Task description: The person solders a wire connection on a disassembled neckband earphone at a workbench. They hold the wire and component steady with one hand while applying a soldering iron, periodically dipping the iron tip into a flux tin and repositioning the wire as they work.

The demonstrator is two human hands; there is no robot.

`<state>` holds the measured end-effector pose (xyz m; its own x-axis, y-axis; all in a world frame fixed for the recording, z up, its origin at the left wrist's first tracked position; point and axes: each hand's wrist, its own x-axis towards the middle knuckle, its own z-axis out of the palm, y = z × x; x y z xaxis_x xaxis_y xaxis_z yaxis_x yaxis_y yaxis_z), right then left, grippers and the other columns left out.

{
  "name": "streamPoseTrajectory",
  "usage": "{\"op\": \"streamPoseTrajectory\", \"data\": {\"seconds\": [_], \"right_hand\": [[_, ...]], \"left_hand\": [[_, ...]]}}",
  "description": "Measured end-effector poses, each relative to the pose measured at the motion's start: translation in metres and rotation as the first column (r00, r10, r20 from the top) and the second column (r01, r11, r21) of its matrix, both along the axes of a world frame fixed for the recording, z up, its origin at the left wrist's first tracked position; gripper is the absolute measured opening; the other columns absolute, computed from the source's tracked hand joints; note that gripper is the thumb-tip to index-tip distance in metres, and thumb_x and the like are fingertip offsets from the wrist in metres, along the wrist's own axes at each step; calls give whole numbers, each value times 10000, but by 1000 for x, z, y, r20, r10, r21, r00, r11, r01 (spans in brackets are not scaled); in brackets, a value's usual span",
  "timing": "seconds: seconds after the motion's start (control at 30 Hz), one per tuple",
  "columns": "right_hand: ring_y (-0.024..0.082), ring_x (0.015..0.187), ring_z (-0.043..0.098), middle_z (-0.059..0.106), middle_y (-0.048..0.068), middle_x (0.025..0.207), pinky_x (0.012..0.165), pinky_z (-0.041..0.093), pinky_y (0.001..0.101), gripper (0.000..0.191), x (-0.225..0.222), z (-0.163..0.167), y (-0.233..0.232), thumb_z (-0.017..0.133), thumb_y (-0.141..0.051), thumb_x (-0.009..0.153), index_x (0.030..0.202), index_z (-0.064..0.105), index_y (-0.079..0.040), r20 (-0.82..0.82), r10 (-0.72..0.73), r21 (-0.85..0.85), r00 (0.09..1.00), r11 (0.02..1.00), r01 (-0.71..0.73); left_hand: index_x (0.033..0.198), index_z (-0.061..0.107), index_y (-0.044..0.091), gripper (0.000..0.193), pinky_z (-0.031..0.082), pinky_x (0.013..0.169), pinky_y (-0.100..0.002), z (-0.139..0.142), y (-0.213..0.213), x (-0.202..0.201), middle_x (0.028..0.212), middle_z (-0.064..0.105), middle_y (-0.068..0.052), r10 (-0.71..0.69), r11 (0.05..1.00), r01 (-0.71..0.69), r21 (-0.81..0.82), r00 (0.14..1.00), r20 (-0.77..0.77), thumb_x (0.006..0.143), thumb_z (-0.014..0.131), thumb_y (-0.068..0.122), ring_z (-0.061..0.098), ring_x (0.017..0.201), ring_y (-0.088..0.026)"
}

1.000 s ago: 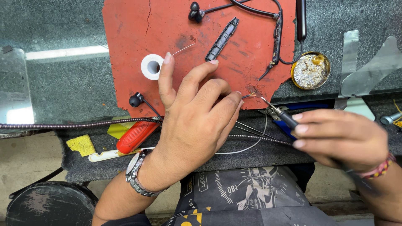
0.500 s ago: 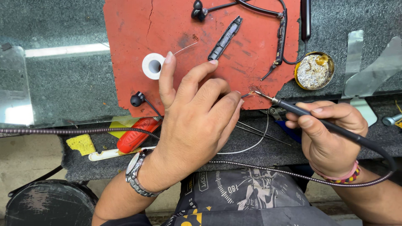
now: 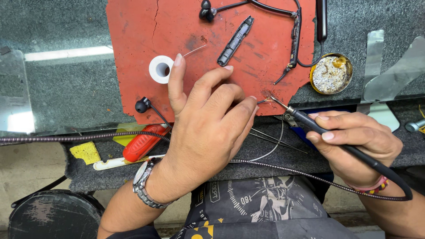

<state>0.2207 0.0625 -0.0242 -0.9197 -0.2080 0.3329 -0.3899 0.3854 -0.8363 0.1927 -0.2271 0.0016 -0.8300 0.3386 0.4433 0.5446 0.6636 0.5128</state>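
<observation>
My left hand rests on the lower edge of a red mat, its fingertips pinching a thin wire end; what exactly it grips is mostly hidden. My right hand holds a black soldering iron like a pen. The iron's tip touches or nearly touches the wire end at the mat's lower right edge. A white solder spool lies just beyond my left index finger.
On the mat lie a black earphone neckband cable, a slim black housing and an earbud. A round flux tin sits right of the mat. A red-handled screwdriver and tweezers lie near the bench edge.
My right hand has picked up the soldering iron and brought its tip left to the wire held by my left hand. The left hand has stayed in place.
</observation>
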Motion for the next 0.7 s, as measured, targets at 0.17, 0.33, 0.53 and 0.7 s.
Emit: {"op": "streamPoseTrajectory", "data": {"seconds": [0.17, 0.33, 0.53, 0.7], "right_hand": [[250, 1018, 758, 717, 122, 1041, 887, 649, 321, 247, -9, -1, 1, 839, 42, 808, 903, 653, -90, -7, 26, -25, 1000, 999, -26], [249, 1009, 758, 714, 127, 1062, 900, 650, 324, 253, -11, -5, 1, 834, 43, 823, 926, 645, -91, 10, 15, -60, 1000, 998, -14], [270, 1019, 752, 700, 141, 1036, 871, 653, 346, 258, -16, -8, 2, 833, 25, 796, 914, 630, -83, -67, 32, -9, 997, 999, -32], [269, 996, 742, 683, 156, 1045, 856, 657, 363, 267, -16, -9, 8, 819, 26, 813, 910, 594, -80, -114, 23, 40, 993, 999, -19]], "left_hand": [[1093, 741, 107, 119, 141, 1268, -656, 0, 4, -3, 1084, 623, -12, 12, 1000, -12, -13, 1000, 8, 992, 770, 163, 567, 1291, -283], [1105, 747, 98, 136, 145, 1268, -660, -1, 6, -4, 1085, 630, -17, 12, 1000, -11, -26, 999, 39, 980, 749, 152, 572, 1275, -277], [1096, 748, 100, 129, 141, 1266, -659, 2, 6, -8, 1058, 625, -14, 19, 1000, -18, -14, 999, 47, 978, 745, 152, 573, 1264, -271], [1143, 753, 89, 170, 143, 1274, -655, 2, 6, -9, 1064, 626, -13, 1, 1000, 0, -25, 998, 59, 984, 709, 131, 579, 1267, -260]]}}
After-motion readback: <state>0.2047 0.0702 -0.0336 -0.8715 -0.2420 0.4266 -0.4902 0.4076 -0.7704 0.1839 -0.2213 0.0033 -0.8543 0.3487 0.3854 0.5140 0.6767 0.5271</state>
